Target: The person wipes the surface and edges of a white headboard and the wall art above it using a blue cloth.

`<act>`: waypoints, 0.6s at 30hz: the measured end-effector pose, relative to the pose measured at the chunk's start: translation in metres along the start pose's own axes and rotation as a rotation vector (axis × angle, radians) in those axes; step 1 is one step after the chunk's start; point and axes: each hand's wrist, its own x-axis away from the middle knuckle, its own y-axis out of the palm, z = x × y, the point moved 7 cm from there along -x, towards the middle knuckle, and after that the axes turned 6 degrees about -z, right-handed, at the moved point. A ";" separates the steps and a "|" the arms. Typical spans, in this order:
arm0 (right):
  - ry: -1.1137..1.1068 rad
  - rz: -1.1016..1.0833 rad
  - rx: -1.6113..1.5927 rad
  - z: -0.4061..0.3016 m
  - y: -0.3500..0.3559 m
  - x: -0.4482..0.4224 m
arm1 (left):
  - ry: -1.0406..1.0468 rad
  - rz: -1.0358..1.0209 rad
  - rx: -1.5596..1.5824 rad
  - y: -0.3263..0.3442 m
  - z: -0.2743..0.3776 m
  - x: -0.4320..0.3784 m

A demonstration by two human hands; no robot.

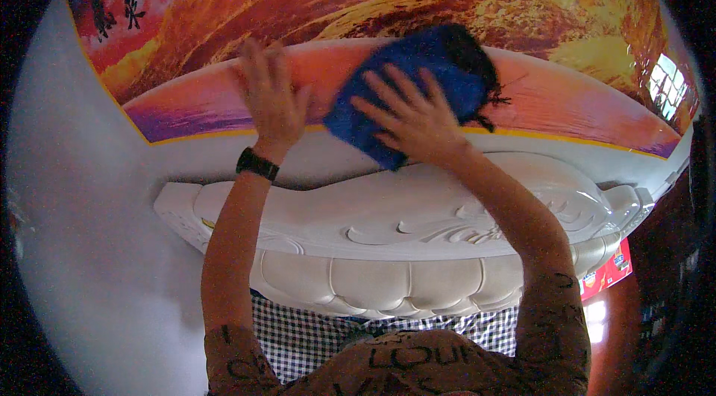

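Observation:
A large glossy picture panel (358, 4) with a thin yellow border covers the wall in front of me. Against its lower part my right hand (411, 113) presses a blue cloth (414, 60) flat, fingers spread over it. One end of the cloth looks dark, with loose threads hanging off. To the left, my left hand (274, 94) is raised over the panel with fingers apart and nothing in it. It is blurred, and whether it touches the surface I cannot tell. A black wristband or watch (257, 164) is on my left wrist.
Below the panel runs a carved white headboard (380, 217) with a padded cream section (369, 284). Black-and-white checked fabric (302, 334) lies beneath it. At the right are a red printed box (609, 273) and a reddish-brown surface (615, 329). White wall (100, 200) stands to the left.

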 end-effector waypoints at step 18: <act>0.065 0.031 0.095 0.054 -0.018 0.036 | 0.298 0.056 0.322 0.029 0.122 -0.045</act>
